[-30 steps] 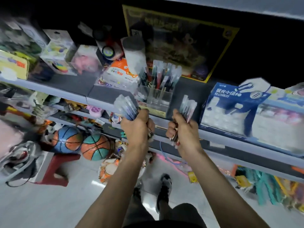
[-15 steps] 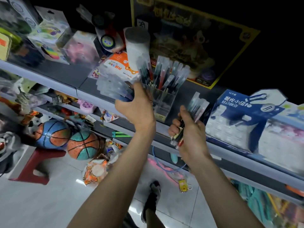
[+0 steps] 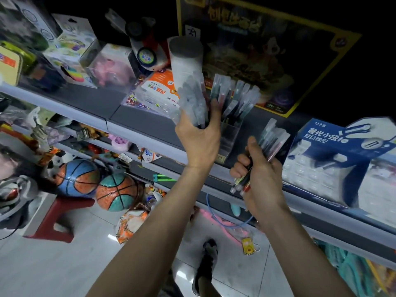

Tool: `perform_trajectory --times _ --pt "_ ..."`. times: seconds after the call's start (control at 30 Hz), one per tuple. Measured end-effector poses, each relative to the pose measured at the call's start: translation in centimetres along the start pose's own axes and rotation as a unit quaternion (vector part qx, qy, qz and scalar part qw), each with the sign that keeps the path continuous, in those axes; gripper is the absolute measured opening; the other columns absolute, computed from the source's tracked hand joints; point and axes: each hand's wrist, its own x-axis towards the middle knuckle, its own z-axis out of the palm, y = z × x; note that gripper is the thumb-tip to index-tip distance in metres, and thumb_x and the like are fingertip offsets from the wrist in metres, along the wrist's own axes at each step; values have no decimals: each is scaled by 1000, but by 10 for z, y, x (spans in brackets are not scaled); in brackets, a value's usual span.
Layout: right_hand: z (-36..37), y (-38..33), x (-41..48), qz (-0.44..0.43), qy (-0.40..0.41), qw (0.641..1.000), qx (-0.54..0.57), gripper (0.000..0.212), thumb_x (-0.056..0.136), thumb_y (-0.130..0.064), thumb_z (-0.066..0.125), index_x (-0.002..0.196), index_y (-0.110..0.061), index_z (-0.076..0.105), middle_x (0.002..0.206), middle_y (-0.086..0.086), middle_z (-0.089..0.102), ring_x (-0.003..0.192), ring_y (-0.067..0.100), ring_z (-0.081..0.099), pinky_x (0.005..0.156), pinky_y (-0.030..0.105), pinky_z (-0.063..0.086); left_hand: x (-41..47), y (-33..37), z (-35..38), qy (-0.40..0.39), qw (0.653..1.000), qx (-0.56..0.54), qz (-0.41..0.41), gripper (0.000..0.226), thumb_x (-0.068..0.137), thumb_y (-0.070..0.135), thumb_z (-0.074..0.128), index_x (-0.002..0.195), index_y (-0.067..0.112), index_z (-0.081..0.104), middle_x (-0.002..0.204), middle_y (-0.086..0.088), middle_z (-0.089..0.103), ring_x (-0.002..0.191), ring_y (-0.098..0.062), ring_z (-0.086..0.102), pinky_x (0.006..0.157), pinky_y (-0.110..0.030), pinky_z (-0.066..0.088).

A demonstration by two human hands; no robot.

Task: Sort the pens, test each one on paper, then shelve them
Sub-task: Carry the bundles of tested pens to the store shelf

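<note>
Two bundles of pens are in your hands. The left bundle (image 3: 192, 103), blurred and caps up, is clasped round its lower half by your left hand (image 3: 199, 142), with fingers and thumb wrapped about the barrels. It stands just beside the clear pen holder (image 3: 230, 133) near the front edge of the shelf (image 3: 150, 136). Whether it touches the pens already standing there (image 3: 235, 93) you cannot tell.

Your right hand (image 3: 261, 174) clutches the right bundle (image 3: 272, 136), fingers curled round the middle of the barrels. Its caps fan up toward the shelf and its tips poke out below your palm. It hangs off the shelf's front edge, just right of the holder.

These pens look light and stiff, with smooth plastic barrels likely to slide against one another, so a slack fist may let one slip out of the middle. Take hold on the barrels, not the caps, which may pull off. The holder seems light and already crowded, so feeding in a few at a time should suit it better than the whole fistful.

A white cylinder (image 3: 185, 58) stands behind the holder, and a blue box (image 3: 334, 151) sits toward the shelf's right end. Two basketballs (image 3: 77, 176) lie low at the left.
</note>
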Motion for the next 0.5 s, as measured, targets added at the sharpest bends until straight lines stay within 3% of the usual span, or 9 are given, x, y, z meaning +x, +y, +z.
perform_trajectory --times 0.1,0.23,0.3,0.4,0.43,0.5 --pt "13 -8 6 -9 -2 999 48 34 103 -25 65 79 -16 44 63 -1 35 51 14 28 50 28 27 -1 5 -1 -10 999 34 17 16 87 16 79 81 21 65 70 15 66 67 -2 64 67 -28 54" --pt "32 -16 18 -46 18 995 86 31 102 -25 66 79 -14 49 63 0 36 53 14 30 50 29 28 2 -2 -4 -37 996 61 49 30 82 12 79 71 0 53 62 -13 54 60 -37 53 58 -47 50" --pt "39 -20 24 -66 24 993 93 27 103 -25 66 82 -13 52 63 0 37 53 14 32 50 28 31 2 -3 -4 -43 996 65 52 28 81 15 80 72 6 55 62 -5 56 60 -32 55 59 -45 52" --pt "44 -23 29 -91 31 991 96 24 102 -24 67 85 -10 57 62 0 40 54 13 35 51 29 33 0 2 -7 -55 997 36 47 24 82 11 84 93 13 62 64 13 60 60 -9 59 68 -31 54" --pt "45 -23 30 -99 35 990 96 24 102 -24 68 86 -10 58 63 0 41 54 13 36 51 30 34 0 5 -8 -65 997 23 46 31 82 6 83 103 13 61 69 13 65 65 -9 64 73 -33 57" --pt "46 -23 31 -118 41 988 93 22 101 -24 68 86 -10 60 64 0 43 55 13 37 52 30 35 0 7 -9 -93 994 -8 52 43 83 -1 81 117 10 57 77 0 72 74 -24 69 84 -45 59"
